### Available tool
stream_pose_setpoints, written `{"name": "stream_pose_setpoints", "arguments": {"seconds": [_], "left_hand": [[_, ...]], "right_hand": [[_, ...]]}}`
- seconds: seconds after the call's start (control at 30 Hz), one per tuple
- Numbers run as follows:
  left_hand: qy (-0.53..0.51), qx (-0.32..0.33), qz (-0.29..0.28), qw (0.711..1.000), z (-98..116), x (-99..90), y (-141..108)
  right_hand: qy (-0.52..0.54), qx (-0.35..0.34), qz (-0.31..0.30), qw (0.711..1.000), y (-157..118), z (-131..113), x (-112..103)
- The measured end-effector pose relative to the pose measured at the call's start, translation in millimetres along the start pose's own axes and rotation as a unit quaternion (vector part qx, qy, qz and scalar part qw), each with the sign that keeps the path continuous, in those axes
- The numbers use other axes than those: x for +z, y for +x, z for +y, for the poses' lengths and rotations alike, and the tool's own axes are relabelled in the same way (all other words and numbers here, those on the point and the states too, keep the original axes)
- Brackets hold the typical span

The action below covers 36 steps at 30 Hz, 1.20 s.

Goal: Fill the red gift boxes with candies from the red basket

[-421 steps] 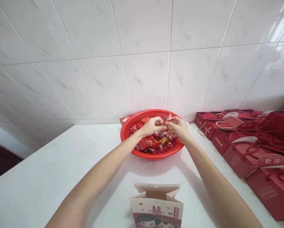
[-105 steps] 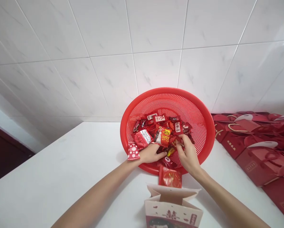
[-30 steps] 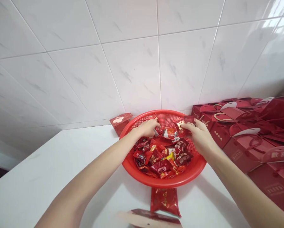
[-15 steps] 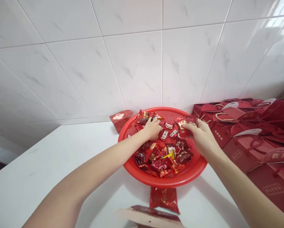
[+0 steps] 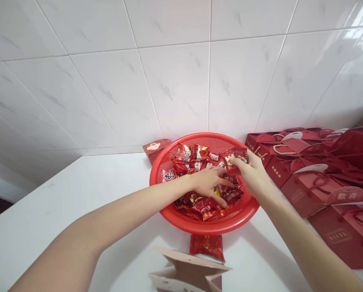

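A round red plastic basket (image 5: 181,224) with a perforated wall holds many wrapped candies (image 5: 204,205), mostly red. Over their middle, my left hand (image 5: 213,184) is spread with its fingers apart, holding nothing. At the basket's right side my right hand (image 5: 251,168) pinches red wrapped packets (image 5: 235,156) between thumb and fingers. Under the basket's front edge lies a larger red packet (image 5: 208,246). Nearest to me stands a paper bag (image 5: 193,272) with its mouth open, cut off by the bottom of the view.
Several dark red gift boxes (image 5: 336,233) with rope handles crowd the right side of the white table (image 5: 60,211). A small red box (image 5: 157,149) sits behind the basket's left edge, near the tiled wall (image 5: 175,85).
My left hand has moved from the back left candies toward the middle front and spread its fingers. The paper bag shows more of its open mouth. My right hand still holds the packets.
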<state>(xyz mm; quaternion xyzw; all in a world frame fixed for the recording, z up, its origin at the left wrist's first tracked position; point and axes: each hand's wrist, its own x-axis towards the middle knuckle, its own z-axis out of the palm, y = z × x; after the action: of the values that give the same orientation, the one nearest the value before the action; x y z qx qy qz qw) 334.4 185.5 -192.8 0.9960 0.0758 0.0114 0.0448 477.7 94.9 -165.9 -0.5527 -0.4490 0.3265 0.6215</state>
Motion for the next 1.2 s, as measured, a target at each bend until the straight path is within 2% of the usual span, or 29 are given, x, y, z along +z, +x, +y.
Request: {"name": "stream_pose_setpoints", "arguments": {"seconds": [0.1,0.17,0.23,0.3,0.33,0.47,0.53,0.6,0.7,0.9,1.03,1.2], "left_hand": [[0.092,-0.097,0.028,0.991,-8,-2.9,-1],[0.136,-0.174,0.052,0.974,-16,-7.4,-3],[0.158,-0.221,0.074,0.960,-21,-10.7,-5],[0.151,-0.215,0.095,0.960,-19,-10.7,-8],[0.138,-0.189,0.105,0.966,-15,-9.1,-10],[0.066,-0.010,0.131,0.989,13,6.4,-19],[0.052,0.031,0.141,0.988,25,15.0,-23],[0.062,0.000,0.153,0.986,33,19.5,-25],[0.092,-0.100,0.156,0.978,35,15.1,-26],[0.124,-0.262,0.156,0.944,12,-8.1,-35],[0.110,-0.300,0.168,0.933,-1,-13.4,-41],[0.078,-0.282,0.170,0.941,-1,-15.1,-40]], "right_hand": [[-0.029,-0.012,-0.006,0.999,0,2,-1],[-0.035,-0.013,-0.012,0.999,1,3,-1],[-0.042,-0.012,-0.020,0.999,-1,1,0],[-0.045,-0.021,-0.026,0.998,-5,-4,2],[-0.051,-0.029,-0.024,0.998,-8,-8,3],[-0.087,-0.081,-0.021,0.993,-27,-24,11],[-0.098,-0.109,-0.028,0.989,-35,-29,15],[-0.100,-0.131,-0.033,0.986,-37,-30,17],[-0.098,-0.152,-0.027,0.983,-33,-30,17],[-0.082,-0.144,-0.008,0.986,-23,-28,16],[-0.074,-0.133,-0.024,0.988,-24,-27,15],[-0.057,-0.120,-0.034,0.991,-23,-27,15]]}}
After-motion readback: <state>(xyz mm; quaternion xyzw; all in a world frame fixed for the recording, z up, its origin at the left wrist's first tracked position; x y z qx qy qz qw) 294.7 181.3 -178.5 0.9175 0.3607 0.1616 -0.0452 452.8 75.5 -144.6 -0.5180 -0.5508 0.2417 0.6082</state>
